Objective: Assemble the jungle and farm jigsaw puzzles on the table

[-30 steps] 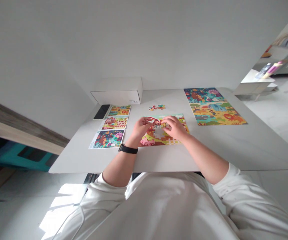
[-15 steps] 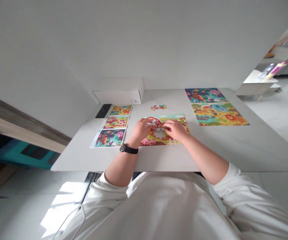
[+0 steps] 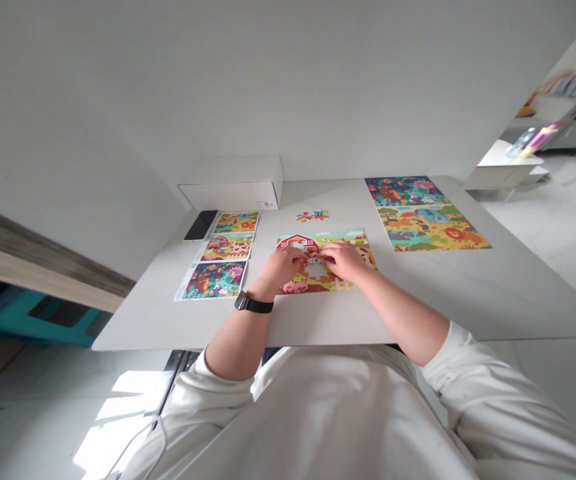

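Note:
A farm jigsaw puzzle (image 3: 295,287) with a red barn and a pink pig lies on the table, a grey gap showing near its middle. Over the upper edge of that gap is a small puzzle piece (image 3: 313,255), partly hidden by fingers. My left hand (image 3: 285,263), with a black watch (image 3: 252,303) on its wrist, closes its fingertips at the piece's left side. From the right, my right hand (image 3: 344,259) pinches the same piece with its fingers bent. Several loose puzzle pieces (image 3: 312,216) sit together just beyond the puzzle.
Three picture cards (image 3: 215,280) are lined up at left beside a black phone (image 3: 201,225). Behind them stands a white box (image 3: 228,195) against the wall. Two assembled puzzles, one dark (image 3: 405,191) and one yellow with animals (image 3: 433,228), lie on the table's right (image 3: 513,287).
My left hand has turned slightly and its fingertips have come down toward the gap beside the piece. My right hand stays at the piece. The whole view has shifted a little.

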The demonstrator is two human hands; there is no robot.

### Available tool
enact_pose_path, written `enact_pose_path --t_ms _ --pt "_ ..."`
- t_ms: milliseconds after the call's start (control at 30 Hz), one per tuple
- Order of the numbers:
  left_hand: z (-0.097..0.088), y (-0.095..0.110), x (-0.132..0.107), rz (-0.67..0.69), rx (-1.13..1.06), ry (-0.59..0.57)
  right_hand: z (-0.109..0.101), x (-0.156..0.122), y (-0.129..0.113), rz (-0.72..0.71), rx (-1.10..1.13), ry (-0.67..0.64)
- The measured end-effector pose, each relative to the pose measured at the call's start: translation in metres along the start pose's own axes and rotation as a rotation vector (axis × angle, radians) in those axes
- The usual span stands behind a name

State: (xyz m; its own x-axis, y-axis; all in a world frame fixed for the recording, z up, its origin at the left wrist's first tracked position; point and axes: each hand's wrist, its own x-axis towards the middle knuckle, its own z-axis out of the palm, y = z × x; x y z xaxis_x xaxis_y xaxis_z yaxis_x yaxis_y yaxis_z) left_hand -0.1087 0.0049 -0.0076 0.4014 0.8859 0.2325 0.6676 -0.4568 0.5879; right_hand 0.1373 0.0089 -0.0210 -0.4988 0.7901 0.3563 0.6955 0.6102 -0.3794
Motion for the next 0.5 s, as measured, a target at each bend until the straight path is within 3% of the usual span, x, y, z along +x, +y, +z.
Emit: enact_pose_path --t_ms 500 --pt "0.0035 -0.0062 0.0015 0.008 0.056 -0.024 -0.0005 0.0016 -0.0029 0.018 -0.037 -0.014"
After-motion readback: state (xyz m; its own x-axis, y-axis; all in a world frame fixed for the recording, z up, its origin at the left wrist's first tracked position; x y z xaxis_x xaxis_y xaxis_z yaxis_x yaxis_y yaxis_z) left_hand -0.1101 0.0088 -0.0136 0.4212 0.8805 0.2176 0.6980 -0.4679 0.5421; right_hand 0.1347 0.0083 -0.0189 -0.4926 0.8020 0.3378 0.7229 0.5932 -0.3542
